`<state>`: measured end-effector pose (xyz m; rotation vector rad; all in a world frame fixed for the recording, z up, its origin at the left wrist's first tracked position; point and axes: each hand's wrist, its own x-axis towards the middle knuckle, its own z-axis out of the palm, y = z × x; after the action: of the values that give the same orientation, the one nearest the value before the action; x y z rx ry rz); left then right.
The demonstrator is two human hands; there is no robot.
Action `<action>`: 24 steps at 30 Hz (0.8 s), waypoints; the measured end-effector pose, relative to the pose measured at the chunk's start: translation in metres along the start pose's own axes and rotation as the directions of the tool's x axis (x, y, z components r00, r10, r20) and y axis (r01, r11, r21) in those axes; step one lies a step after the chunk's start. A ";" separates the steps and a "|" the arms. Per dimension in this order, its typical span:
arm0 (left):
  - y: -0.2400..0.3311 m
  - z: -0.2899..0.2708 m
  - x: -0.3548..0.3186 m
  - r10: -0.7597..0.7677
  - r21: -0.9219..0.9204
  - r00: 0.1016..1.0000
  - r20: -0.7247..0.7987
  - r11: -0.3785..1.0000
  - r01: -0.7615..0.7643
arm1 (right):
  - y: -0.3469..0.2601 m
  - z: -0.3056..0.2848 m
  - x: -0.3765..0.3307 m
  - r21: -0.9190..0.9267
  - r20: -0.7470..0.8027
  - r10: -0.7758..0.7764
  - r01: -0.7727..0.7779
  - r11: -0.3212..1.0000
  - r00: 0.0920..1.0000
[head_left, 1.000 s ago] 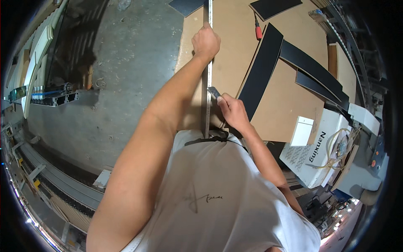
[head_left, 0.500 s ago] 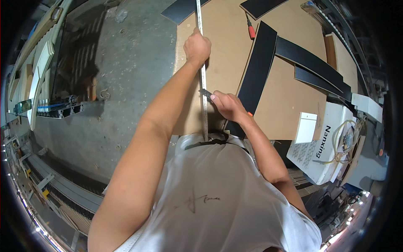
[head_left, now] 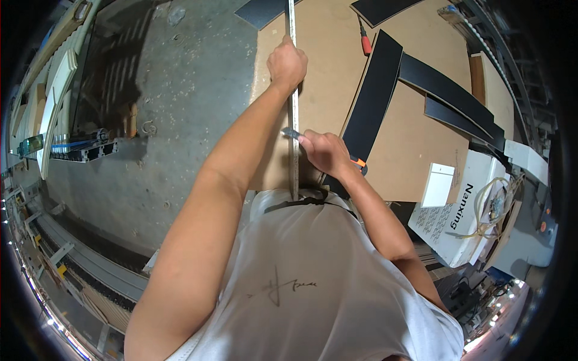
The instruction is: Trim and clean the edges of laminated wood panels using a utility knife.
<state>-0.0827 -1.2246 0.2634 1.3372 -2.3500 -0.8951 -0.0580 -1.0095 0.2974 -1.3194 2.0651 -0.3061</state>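
A long narrow board (head_left: 295, 162) runs straight away from my body, with its pale, thin edge facing up. Its near end reaches my shirt at the waist. My left hand (head_left: 287, 63) is closed around the board toward its far part. Closer to me, my right hand (head_left: 325, 151) grips a flat metal tool (head_left: 290, 132) whose grey end lies across the board's edge. Behind that wrist the tool's orange-and-black handle end (head_left: 360, 163) sticks out. A black panel (head_left: 372, 90) lies to the right of my right hand.
The brown worktable (head_left: 409, 144) carries more black panels (head_left: 445, 84), a red-handled screwdriver (head_left: 366, 45) and a small white piece (head_left: 438, 185). A white machine casing (head_left: 463, 204) with looped cable stands at right. Concrete floor (head_left: 186, 108) and stacked boards (head_left: 57, 102) are at left.
The tool's end has shifted slightly left across the board's edge, and more of its orange handle shows. My left hand keeps its hold. The view has shifted slightly.
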 end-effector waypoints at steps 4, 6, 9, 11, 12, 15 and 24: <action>-0.003 0.002 0.002 0.013 -0.009 1.000 -0.012 1.000 -0.013 | 0.002 0.003 0.006 0.043 -0.080 -0.011 0.015 0.999 0.997; -0.004 0.005 0.003 0.011 -0.017 1.000 -0.017 1.000 -0.011 | 0.004 0.008 0.004 0.075 -0.132 -0.020 0.030 0.997 0.991; -0.007 0.007 0.003 0.009 -0.030 1.000 -0.025 1.000 -0.010 | 0.007 0.010 0.002 0.072 -0.116 0.016 -0.008 0.997 0.993; -0.007 0.006 0.004 0.008 -0.035 1.000 -0.030 0.999 -0.009 | 0.008 0.007 0.005 0.072 -0.138 -0.021 0.031 0.997 0.990; -0.008 0.005 0.004 0.016 -0.034 0.999 -0.029 0.999 -0.017 | 0.008 0.007 0.006 0.073 -0.136 -0.019 0.029 0.997 0.991; -0.005 0.006 0.002 0.007 -0.033 1.000 -0.019 0.999 -0.007 | 0.008 0.008 0.006 0.052 -0.144 -0.023 0.031 0.998 0.989; -0.004 0.007 0.001 0.003 -0.039 1.000 -0.018 0.999 -0.003 | 0.009 0.013 -0.009 0.054 -0.164 -0.022 0.031 0.998 0.986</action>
<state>-0.0840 -1.2241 0.2550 1.3206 -2.3082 -0.9200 -0.0539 -0.9957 0.2860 -1.3273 2.1577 -0.4958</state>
